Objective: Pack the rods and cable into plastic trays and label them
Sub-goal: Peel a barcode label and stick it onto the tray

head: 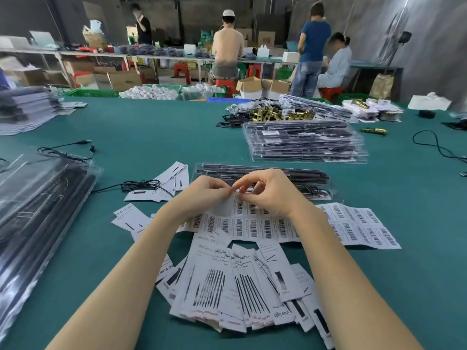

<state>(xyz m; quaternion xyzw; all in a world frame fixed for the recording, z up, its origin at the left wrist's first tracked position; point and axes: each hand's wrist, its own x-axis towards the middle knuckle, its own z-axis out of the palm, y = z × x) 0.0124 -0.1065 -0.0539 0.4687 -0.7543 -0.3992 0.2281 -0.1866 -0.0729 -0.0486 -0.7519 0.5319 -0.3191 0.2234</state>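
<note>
Head view: both hands over the barcode sheet [252, 224], near centre.
Left hand [202, 195]: fingers curled, pinching the sheet's far edge.
Right hand [267, 190]: fingertips pinching one sticker.
Filled tray [265, 179]: just beyond the hands.
Handling: thin, floppy, sticky paper, likely tears; peel from a corner.

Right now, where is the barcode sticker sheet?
In the head view, the barcode sticker sheet lies on the green table at centre, between the packed tray behind and the paper cards in front; both hands pinch its top edge.

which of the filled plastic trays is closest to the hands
The single filled tray lying directly beyond both hands, partly hidden by the fingers. The other filled trays sit in a stack farther back and to the right.
</note>
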